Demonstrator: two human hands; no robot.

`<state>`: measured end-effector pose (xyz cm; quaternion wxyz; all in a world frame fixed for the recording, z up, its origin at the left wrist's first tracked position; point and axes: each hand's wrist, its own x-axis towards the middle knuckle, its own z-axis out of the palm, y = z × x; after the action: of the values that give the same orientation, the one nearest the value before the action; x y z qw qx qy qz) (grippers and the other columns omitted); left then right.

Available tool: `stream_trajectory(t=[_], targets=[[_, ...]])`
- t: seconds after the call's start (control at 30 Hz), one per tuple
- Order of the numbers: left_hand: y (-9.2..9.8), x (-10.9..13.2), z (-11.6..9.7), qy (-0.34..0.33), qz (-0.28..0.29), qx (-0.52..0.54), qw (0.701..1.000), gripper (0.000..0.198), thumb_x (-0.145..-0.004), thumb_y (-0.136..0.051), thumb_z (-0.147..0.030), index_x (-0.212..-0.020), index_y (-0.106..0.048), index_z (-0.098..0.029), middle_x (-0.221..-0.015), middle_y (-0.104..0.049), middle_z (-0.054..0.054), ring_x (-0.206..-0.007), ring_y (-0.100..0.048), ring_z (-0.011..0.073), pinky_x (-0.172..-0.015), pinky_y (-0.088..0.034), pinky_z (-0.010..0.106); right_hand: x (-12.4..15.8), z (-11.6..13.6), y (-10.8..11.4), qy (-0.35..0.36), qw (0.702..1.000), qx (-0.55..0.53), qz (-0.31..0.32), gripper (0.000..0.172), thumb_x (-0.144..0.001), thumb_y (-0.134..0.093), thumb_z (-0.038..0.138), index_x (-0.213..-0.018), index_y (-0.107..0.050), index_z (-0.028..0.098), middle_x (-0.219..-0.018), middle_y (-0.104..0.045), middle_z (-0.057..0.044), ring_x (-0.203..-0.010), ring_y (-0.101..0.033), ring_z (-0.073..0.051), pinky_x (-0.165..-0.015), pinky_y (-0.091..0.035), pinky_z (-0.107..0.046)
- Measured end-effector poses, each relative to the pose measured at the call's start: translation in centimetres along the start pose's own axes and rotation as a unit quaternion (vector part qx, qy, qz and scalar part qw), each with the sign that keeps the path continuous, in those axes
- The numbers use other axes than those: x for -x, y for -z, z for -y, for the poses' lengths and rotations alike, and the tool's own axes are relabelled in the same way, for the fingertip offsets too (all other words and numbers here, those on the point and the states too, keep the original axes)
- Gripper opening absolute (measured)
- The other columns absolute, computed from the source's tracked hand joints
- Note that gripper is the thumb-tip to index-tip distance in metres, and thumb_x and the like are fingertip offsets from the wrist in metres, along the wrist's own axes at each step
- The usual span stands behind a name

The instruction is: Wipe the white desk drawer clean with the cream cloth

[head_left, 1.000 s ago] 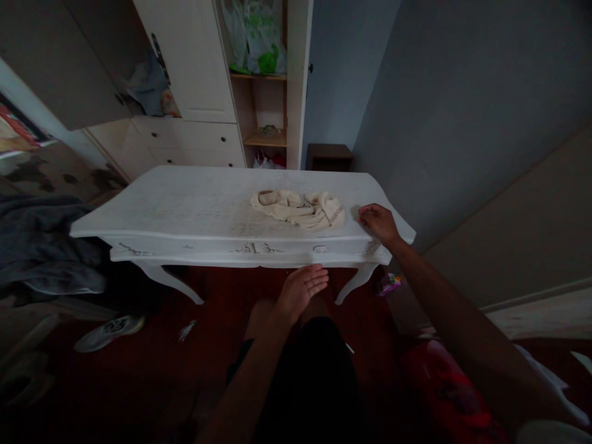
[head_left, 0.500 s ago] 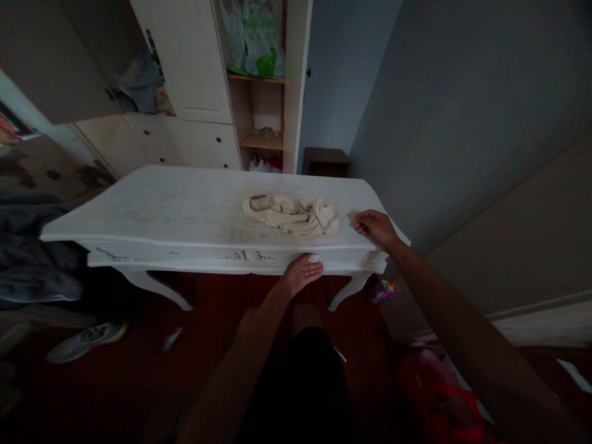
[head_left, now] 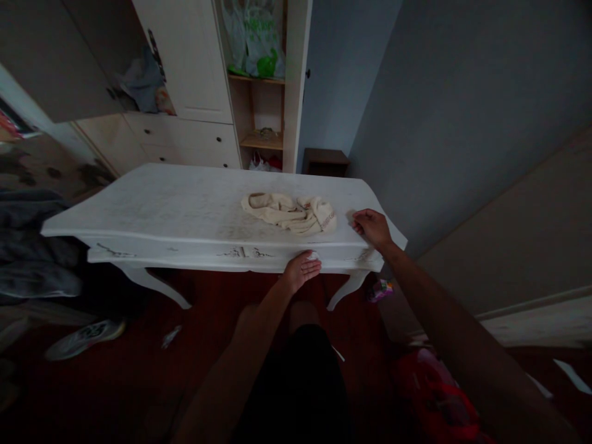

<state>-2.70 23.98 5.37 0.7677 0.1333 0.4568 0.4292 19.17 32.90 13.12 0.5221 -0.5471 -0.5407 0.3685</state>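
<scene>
A white table (head_left: 185, 191) with carved drawer fronts stands before me, its top smudged with grey marks. My left hand (head_left: 302, 270) is at the right part of the drawer front. Its thumb and straight fingers close around a small white piece that looks like a drawer knob (head_left: 313, 255). On the right end of the tabletop rests my right hand (head_left: 372, 228), its fingers curled in; whatever they may hold is hidden. Between the hands, further back, lies a crumpled cream cloth (head_left: 291, 213) with reddish lettering.
Behind the table is a white cupboard (head_left: 198, 80) with plastic bags (head_left: 261, 43) on a shelf. A grey wall (head_left: 453, 111) borders the right side. A shoe (head_left: 87, 338), a purple packet (head_left: 382, 290) and a red bag (head_left: 430, 394) are on the floor.
The view has shifted very slightly. Both hands keep nearly the same places and poses on the table, and the cloth lies as before.
</scene>
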Motion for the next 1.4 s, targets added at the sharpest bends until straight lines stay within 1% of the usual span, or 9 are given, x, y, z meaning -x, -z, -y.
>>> stream_trajectory(t=[0.13, 0.3, 0.53, 0.73, 0.9, 1.03, 1.13, 1.27, 1.4], targets=[[0.0, 0.1, 0.4, -0.02, -0.007, 0.006, 1.0, 0.021, -0.091, -0.06, -0.029, -0.093, -0.065, -0.01, -0.102, -0.074, 0.02, -0.1, -0.071, 0.0232, -0.097, -0.052, 0.034, 0.1, -0.2, 0.0, 0.007, 1.0, 0.0, -0.018, 0.013, -0.071, -0.07, 0.029, -0.072, -0.064, 0.017, -0.052, -0.063, 0.002, -0.043, -0.053, -0.009, -0.041, -0.042, -0.019], [0.1, 1.0, 1.4, -0.029, -0.015, 0.024, 0.999, 0.02, -0.089, -0.064, -0.029, -0.091, -0.066, -0.009, -0.099, -0.074, 0.022, -0.1, -0.072, 0.0257, -0.097, -0.052, 0.037, -0.1, -0.4, -0.1, 0.015, 0.999, 0.018, -0.036, 0.014, -0.072, -0.069, 0.03, -0.072, -0.064, 0.018, -0.052, -0.063, 0.001, -0.044, -0.054, -0.009, -0.041, -0.042, -0.019], [0.6, 3.5, 3.1, -0.036, -0.004, 0.019, 0.999, 0.022, -0.086, -0.069, -0.031, -0.085, -0.068, -0.009, -0.092, -0.075, 0.02, -0.094, -0.073, 0.0261, -0.098, -0.052, 0.039, 0.0, -0.4, -0.2, 0.024, 0.998, 0.025, -0.046, 0.012, -0.074, -0.068, 0.029, -0.071, -0.063, 0.018, -0.051, -0.062, 0.002, -0.043, -0.054, -0.01, -0.041, -0.042, -0.019], [0.9, 5.7, 5.0, -0.041, 0.01, 0.016, 0.999, 0.02, -0.09, -0.062, -0.028, -0.086, -0.07, -0.009, -0.085, -0.076, 0.017, -0.081, -0.073, 0.0224, -0.095, -0.054, 0.039, 0.2, -0.4, -0.2, 0.027, 0.998, 0.022, -0.049, 0.009, -0.073, -0.067, 0.026, -0.071, -0.064, 0.018, -0.051, -0.062, 0.002, -0.043, -0.054, -0.009, -0.041, -0.042, -0.019], [1.0, 7.1, 6.0, -0.039, -0.006, 0.013, 0.999, 0.024, -0.092, -0.06, -0.031, -0.088, -0.07, -0.009, -0.092, -0.076, 0.018, -0.085, -0.073, 0.0225, -0.093, -0.055, 0.037, 0.2, -0.3, 0.0, 0.023, 0.999, 0.012, -0.041, 0.006, -0.071, -0.066, 0.024, -0.071, -0.063, 0.018, -0.051, -0.062, 0.003, -0.044, -0.054, -0.01, -0.041, -0.042, -0.019], [1.2, 8.1, 6.9, -0.047, -0.015, 0.003, 0.999, 0.028, -0.089, -0.064, -0.036, -0.09, -0.07, -0.009, -0.097, -0.076, 0.019, -0.089, -0.073, 0.0246, -0.095, -0.054, 0.039, 0.3, -0.2, 0.0, 0.024, 0.999, 0.013, -0.046, 0.006, -0.071, -0.065, 0.024, -0.07, -0.064, 0.018, -0.051, -0.062, 0.003, -0.043, -0.053, -0.01, -0.041, -0.042, -0.019], [1.5, 8.9, 7.6, -0.042, -0.02, 0.001, 0.999, 0.028, -0.088, -0.065, -0.036, -0.092, -0.071, -0.008, -0.097, -0.076, 0.02, -0.088, -0.074, 0.0252, -0.094, -0.054, 0.04, 0.3, -0.2, 0.0, 0.026, 0.998, 0.015, -0.048, 0.01, -0.071, -0.068, 0.027, -0.07, -0.064, 0.018, -0.052, -0.063, 0.002, -0.044, -0.053, -0.01, -0.041, -0.042, -0.02], [1.8, 10.2, 8.4, -0.031, -0.02, -0.015, 0.999, 0.028, -0.088, -0.065, -0.034, -0.086, -0.072, -0.007, -0.095, -0.077, 0.019, -0.085, -0.074, 0.024, -0.089, -0.056, 0.037, 0.3, -0.3, 0.0, 0.025, 0.999, 0.014, -0.047, 0.016, -0.071, -0.071, 0.032, -0.07, -0.063, 0.018, -0.052, -0.062, 0.002, -0.043, -0.053, -0.01, -0.041, -0.042, -0.02], [2.2, 11.4, 9.1, -0.026, -0.026, -0.012, 0.999, 0.028, -0.085, -0.069, -0.037, -0.087, -0.072, -0.009, -0.094, -0.077, 0.018, -0.083, -0.074, 0.0231, -0.084, -0.057, 0.034, 0.2, -0.3, 0.0, 0.025, 0.998, 0.021, -0.047, 0.014, -0.072, -0.069, 0.031, -0.071, -0.063, 0.019, -0.052, -0.062, 0.002, -0.044, -0.054, -0.009, -0.042, -0.042, -0.019]])
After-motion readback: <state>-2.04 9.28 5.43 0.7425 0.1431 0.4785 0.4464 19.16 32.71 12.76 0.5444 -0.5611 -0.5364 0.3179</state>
